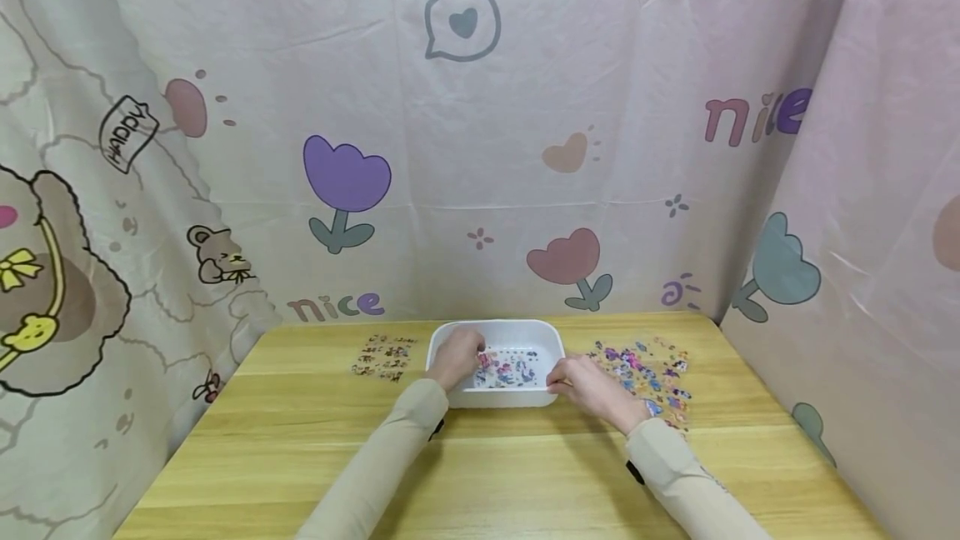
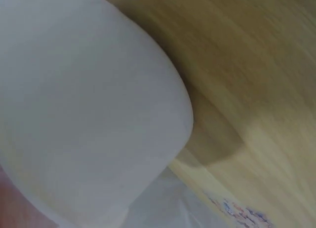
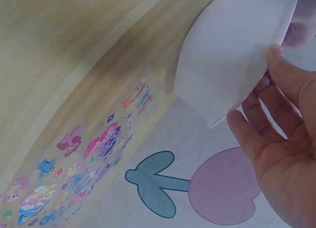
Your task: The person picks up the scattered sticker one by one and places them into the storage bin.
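A white plastic tub (image 1: 498, 397) stands near the back of the table; its outer wall (image 2: 94, 99) fills much of the left wrist view. Inside lies a clear sheet of small pony stickers (image 1: 510, 369). My left hand (image 1: 456, 357) reaches over the tub's left side, bent fingers by the sheet's upper left; I cannot tell whether they pinch it. My right hand (image 1: 588, 386) grips the tub's right front rim, with the thumb (image 3: 276, 55) on the rim and the other fingers curled beside it.
To the right of the tub, colourful pony sticker sheets (image 1: 645, 369) lie on the wooden table (image 1: 300, 457). A sheet of brownish stickers (image 1: 384, 357) lies to its left. Printed fabric (image 1: 480, 148) hangs behind the table and along both sides.
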Motion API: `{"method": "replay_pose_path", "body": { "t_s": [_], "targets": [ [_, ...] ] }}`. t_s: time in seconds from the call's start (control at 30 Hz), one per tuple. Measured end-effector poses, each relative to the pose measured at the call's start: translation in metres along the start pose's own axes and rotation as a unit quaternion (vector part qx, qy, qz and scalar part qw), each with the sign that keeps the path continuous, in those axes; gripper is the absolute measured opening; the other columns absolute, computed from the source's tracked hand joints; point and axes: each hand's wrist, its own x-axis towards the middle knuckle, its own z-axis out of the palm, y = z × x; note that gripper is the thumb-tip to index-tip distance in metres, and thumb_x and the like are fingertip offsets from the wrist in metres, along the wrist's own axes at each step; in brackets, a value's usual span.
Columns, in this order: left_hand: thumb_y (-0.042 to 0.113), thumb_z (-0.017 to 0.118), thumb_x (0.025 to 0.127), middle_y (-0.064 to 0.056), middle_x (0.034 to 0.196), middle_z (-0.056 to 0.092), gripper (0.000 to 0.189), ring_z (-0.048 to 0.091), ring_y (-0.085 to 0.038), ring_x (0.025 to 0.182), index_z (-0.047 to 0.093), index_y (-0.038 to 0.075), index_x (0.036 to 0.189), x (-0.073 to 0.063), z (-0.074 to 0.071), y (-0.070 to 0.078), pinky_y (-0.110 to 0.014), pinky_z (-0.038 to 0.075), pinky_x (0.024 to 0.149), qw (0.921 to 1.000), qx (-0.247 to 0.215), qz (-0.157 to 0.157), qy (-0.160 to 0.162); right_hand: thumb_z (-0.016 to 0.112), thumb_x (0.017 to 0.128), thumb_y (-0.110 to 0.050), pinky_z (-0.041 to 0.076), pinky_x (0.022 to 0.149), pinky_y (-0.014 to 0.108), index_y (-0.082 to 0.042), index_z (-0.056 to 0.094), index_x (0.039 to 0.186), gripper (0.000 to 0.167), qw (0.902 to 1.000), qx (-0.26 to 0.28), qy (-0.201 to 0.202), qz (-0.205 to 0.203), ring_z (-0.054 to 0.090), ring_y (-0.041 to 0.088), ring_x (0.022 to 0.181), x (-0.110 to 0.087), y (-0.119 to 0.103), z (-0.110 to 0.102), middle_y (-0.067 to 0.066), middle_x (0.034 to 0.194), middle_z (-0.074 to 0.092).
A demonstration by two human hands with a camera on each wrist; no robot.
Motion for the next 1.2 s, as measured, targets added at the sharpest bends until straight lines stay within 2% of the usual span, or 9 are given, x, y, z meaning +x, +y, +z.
{"method": "replay_pose_path", "body": {
  "t_s": [0.13,0.3,0.43,0.53,0.6,0.77,0.9,1.2],
  "targets": [
    [-0.015,0.061,0.075,-0.008,0.094,0.068,0.027,0.06,-0.023,0.089,0.074,0.002,0.092,-0.001,-0.002,0.002,-0.041,0.052,0.088,0.9994,0.0,-0.006,-0.033,0.074,0.084,-0.007,0.056,0.077,0.031,-0.006,0.076,0.092,0.009,1.0,0.002,-0.004,0.005,0.067,0.016,0.082,0.0,0.0,0.0,0.003,0.088,0.073],
    [-0.01,0.061,0.08,-0.009,0.093,0.066,0.021,0.059,-0.023,0.088,0.072,0.001,0.095,-0.004,-0.005,0.003,-0.041,0.051,0.088,0.9988,0.008,-0.007,-0.047,0.074,0.084,-0.008,0.056,0.076,0.029,-0.007,0.076,0.092,0.009,0.9999,0.007,-0.005,0.008,0.067,0.016,0.082,0.0,0.0,0.001,0.003,0.089,0.074],
    [-0.003,0.065,0.084,-0.01,0.091,0.066,0.01,0.059,-0.024,0.086,0.069,0.002,0.091,-0.007,-0.008,0.0,-0.04,0.052,0.084,0.9975,0.06,0.002,-0.038,0.073,0.084,-0.007,0.056,0.075,0.025,-0.007,0.076,0.093,0.01,0.9997,0.016,-0.011,0.013,0.067,0.015,0.082,-0.001,0.0,0.002,0.003,0.089,0.074],
    [-0.002,0.067,0.081,-0.01,0.089,0.067,0.009,0.061,-0.025,0.085,0.069,0.003,0.088,-0.007,-0.011,-0.002,-0.039,0.051,0.084,0.9948,0.1,0.017,-0.015,0.073,0.084,-0.007,0.056,0.074,0.025,-0.006,0.076,0.093,0.01,0.9996,0.018,-0.012,0.015,0.067,0.015,0.082,-0.001,0.0,0.002,0.004,0.089,0.074],
    [-0.002,0.068,0.079,-0.011,0.091,0.069,0.011,0.062,-0.026,0.088,0.07,0.003,0.089,-0.007,-0.014,-0.003,-0.041,0.051,0.085,0.9942,0.106,0.02,-0.004,0.073,0.084,-0.006,0.056,0.074,0.025,-0.006,0.076,0.093,0.01,0.9997,0.017,-0.01,0.015,0.067,0.015,0.082,-0.001,-0.001,0.001,0.004,0.089,0.074],
    [-0.002,0.068,0.08,-0.012,0.095,0.07,0.013,0.065,-0.028,0.09,0.071,0.002,0.092,-0.006,-0.02,-0.005,-0.043,0.053,0.084,0.9964,0.084,-0.001,-0.003,0.074,0.083,-0.006,0.056,0.075,0.028,-0.006,0.076,0.092,0.009,0.9998,0.011,-0.003,0.015,0.067,0.016,0.082,0.0,-0.002,0.0,0.005,0.088,0.074],
    [-0.001,0.066,0.084,-0.011,0.095,0.072,0.012,0.065,-0.025,0.085,0.072,0.003,0.094,-0.005,-0.023,-0.007,-0.04,0.054,0.08,0.9985,0.052,-0.019,-0.002,0.074,0.083,-0.006,0.056,0.075,0.028,-0.006,0.076,0.092,0.009,0.9998,0.01,-0.003,0.015,0.067,0.017,0.082,0.0,-0.002,0.0,0.005,0.088,0.074],
    [0.004,0.065,0.09,-0.008,0.081,0.071,0.009,0.058,-0.015,0.064,0.073,0.002,0.089,-0.007,-0.03,-0.016,-0.026,0.048,0.055,0.9989,-0.009,-0.014,0.045,0.074,0.083,-0.006,0.056,0.075,0.029,-0.006,0.076,0.092,0.009,0.9997,0.014,-0.005,0.02,0.067,0.017,0.083,0.0,-0.002,0.0,0.005,0.089,0.074]
  ]
}}
